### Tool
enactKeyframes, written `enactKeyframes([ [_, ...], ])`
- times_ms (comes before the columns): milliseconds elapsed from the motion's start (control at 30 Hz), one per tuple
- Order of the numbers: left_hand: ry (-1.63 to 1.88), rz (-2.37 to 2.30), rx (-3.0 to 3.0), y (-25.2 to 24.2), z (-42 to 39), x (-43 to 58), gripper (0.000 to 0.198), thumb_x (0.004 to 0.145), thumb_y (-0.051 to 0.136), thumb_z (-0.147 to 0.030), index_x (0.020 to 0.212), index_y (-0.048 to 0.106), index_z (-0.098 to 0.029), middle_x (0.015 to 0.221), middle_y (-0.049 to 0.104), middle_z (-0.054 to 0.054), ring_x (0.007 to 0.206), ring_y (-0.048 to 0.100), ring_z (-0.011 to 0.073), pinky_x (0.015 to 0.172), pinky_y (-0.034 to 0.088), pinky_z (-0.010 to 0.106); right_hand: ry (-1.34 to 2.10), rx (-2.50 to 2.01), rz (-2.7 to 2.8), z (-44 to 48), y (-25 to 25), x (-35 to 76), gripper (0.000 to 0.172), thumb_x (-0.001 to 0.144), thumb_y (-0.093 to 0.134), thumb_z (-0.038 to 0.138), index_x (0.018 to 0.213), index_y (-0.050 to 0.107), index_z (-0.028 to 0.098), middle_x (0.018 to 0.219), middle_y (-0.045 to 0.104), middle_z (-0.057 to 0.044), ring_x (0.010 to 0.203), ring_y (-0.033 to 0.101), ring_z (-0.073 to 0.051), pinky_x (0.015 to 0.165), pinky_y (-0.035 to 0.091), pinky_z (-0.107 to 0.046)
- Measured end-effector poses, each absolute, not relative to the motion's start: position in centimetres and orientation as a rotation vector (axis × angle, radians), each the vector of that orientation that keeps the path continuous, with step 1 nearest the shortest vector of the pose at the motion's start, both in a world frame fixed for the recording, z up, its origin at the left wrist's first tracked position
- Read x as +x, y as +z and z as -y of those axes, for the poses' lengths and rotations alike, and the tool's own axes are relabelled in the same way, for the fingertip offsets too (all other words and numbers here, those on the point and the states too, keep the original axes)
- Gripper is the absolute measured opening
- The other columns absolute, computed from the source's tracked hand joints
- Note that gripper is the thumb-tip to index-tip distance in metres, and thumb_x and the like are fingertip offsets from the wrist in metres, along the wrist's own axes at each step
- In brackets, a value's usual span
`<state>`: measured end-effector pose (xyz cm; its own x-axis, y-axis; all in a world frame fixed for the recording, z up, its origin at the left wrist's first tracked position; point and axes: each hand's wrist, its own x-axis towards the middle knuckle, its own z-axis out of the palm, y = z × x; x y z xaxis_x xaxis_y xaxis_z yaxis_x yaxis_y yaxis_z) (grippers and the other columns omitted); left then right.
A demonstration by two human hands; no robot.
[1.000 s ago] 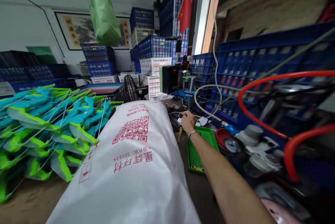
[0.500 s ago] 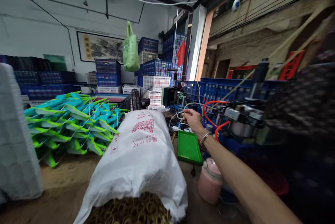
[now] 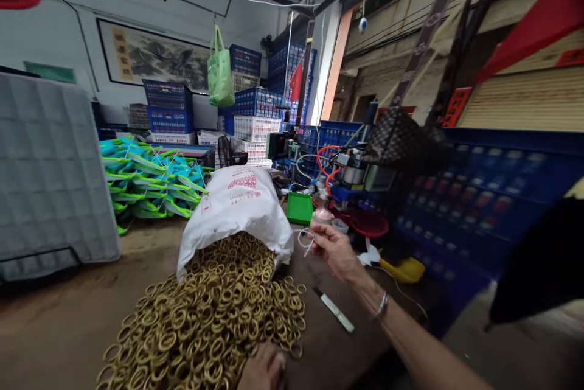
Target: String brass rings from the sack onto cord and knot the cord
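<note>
My right hand (image 3: 335,250) is raised over the right side of the table, thumb and fingers pinched on a thin white cord (image 3: 305,243) that hangs in a small loop. Low in the view, my left hand (image 3: 263,369) rests at the right edge of a heap of brass-coloured rings (image 3: 207,317). Its fingers are curled, and whatever they may hold is hidden. The rings spill from the mouth of a white woven sack (image 3: 237,210) with red print. A utility knife (image 3: 336,312) with a pale handle lies below my right hand.
Behind the right hand are a green tray (image 3: 300,207), a pink jar (image 3: 322,216) and a machine (image 3: 351,168) with orange tubing. Bundled teal and lime-green items (image 3: 155,180) lie left of the sack. Blue crates (image 3: 474,195) stand at right, a wrapped white stack (image 3: 55,165) at left.
My right hand has come back from beyond the green tray toward me, with the white cord in its fingers. The view has tilted down and turned right; the ring heap and left hand now show.
</note>
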<state>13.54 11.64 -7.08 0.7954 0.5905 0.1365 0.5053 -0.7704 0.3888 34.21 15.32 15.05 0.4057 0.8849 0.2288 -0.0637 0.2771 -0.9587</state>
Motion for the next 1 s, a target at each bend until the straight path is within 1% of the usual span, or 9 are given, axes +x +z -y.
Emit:
enactKeyframes([
  [67, 0.682, -0.823, 2.677, -6.5, -11.3, 13.4, 0.022, 0.078, 0.046, -0.009, 0.091, 0.057, -0.022, 0.094, 0.059, 0.006, 0.09, 0.055, 0.0204, 0.078, 0.049, 0.036, 0.894, -1.063, 0.828, -12.3, 12.8, 33.0, 0.03, 0.053, 0.076, 0.029, 0.077, 0.061, 0.018, 0.066, 0.062, 0.002, 0.05, 0.051, -0.007, 0.05, 0.042, -0.021],
  [100, 0.79, -0.822, 2.674, -6.1, -11.1, 13.2, 0.023, 0.078, 0.043, -0.007, 0.09, 0.056, -0.021, 0.092, 0.059, 0.006, 0.087, 0.055, 0.0194, 0.078, 0.048, 0.035, 0.928, -1.045, 0.767, -11.0, 11.8, 32.5, 0.03, 0.053, 0.076, 0.027, 0.077, 0.061, 0.018, 0.067, 0.063, 0.002, 0.051, 0.052, -0.007, 0.05, 0.043, -0.021],
  [200, 0.961, -0.808, 2.673, -5.1, -10.5, 12.7, 0.021, 0.081, 0.038, -0.007, 0.087, 0.054, -0.019, 0.088, 0.058, 0.005, 0.084, 0.052, 0.0181, 0.075, 0.047, 0.033, 0.977, -0.991, 0.604, -7.7, 9.0, 31.4, 0.031, 0.051, 0.077, 0.023, 0.077, 0.061, 0.019, 0.069, 0.064, 0.002, 0.052, 0.052, -0.007, 0.052, 0.043, -0.021],
  [400, 1.036, -0.687, 2.706, -5.0, -10.6, 12.3, 0.014, 0.083, 0.039, -0.013, 0.083, 0.052, -0.017, 0.088, 0.056, 0.007, 0.081, 0.048, 0.019, 0.074, 0.044, 0.035, 0.953, -1.01, 0.495, -3.5, 6.2, 30.2, 0.034, 0.049, 0.078, 0.02, 0.078, 0.061, 0.018, 0.068, 0.064, 0.002, 0.052, 0.052, -0.006, 0.051, 0.043, -0.019],
  [667, 1.079, -0.481, 2.718, -4.1, -10.8, 12.3, 0.018, 0.084, 0.037, -0.011, 0.076, 0.052, -0.017, 0.082, 0.055, 0.006, 0.075, 0.048, 0.0162, 0.069, 0.045, 0.03, 0.923, -1.053, 0.548, -0.7, 5.4, 29.2, 0.029, 0.052, 0.076, 0.024, 0.076, 0.061, 0.017, 0.069, 0.063, 0.002, 0.053, 0.053, -0.007, 0.052, 0.042, -0.021],
  [767, 1.122, -0.471, 2.697, -3.6, -10.9, 12.3, 0.017, 0.083, 0.037, -0.011, 0.079, 0.053, -0.017, 0.083, 0.054, 0.006, 0.076, 0.048, 0.0162, 0.071, 0.045, 0.03, 0.92, -1.067, 0.585, -0.2, 5.1, 28.7, 0.029, 0.054, 0.075, 0.025, 0.077, 0.061, 0.016, 0.069, 0.063, 0.001, 0.052, 0.052, -0.008, 0.053, 0.042, -0.022],
  [833, 1.154, -0.49, 2.674, -3.2, -10.8, 12.3, 0.016, 0.083, 0.038, -0.012, 0.085, 0.053, -0.018, 0.086, 0.054, 0.006, 0.079, 0.049, 0.0164, 0.073, 0.046, 0.032, 0.916, -1.079, 0.614, 0.0, 4.9, 28.5, 0.03, 0.054, 0.075, 0.026, 0.078, 0.061, 0.016, 0.068, 0.063, 0.001, 0.052, 0.052, -0.008, 0.053, 0.042, -0.022],
  [900, 1.19, -0.535, 2.641, -2.4, -10.5, 12.3, 0.018, 0.083, 0.04, -0.015, 0.097, 0.052, -0.018, 0.092, 0.054, 0.008, 0.084, 0.05, 0.0174, 0.075, 0.046, 0.033, 0.91, -1.096, 0.638, 0.0, 4.7, 28.4, 0.03, 0.054, 0.076, 0.026, 0.078, 0.061, 0.015, 0.067, 0.063, 0.001, 0.051, 0.051, -0.008, 0.052, 0.041, -0.022],
  [1000, 1.238, -0.63, 2.589, -0.4, -9.6, 12.3, 0.031, 0.083, 0.042, -0.018, 0.114, 0.043, -0.018, 0.103, 0.051, 0.011, 0.096, 0.048, 0.0204, 0.082, 0.044, 0.038, 0.902, -1.131, 0.675, -0.2, 4.2, 28.1, 0.03, 0.055, 0.076, 0.026, 0.078, 0.061, 0.015, 0.064, 0.063, 0.002, 0.052, 0.051, -0.008, 0.052, 0.041, -0.022],
])
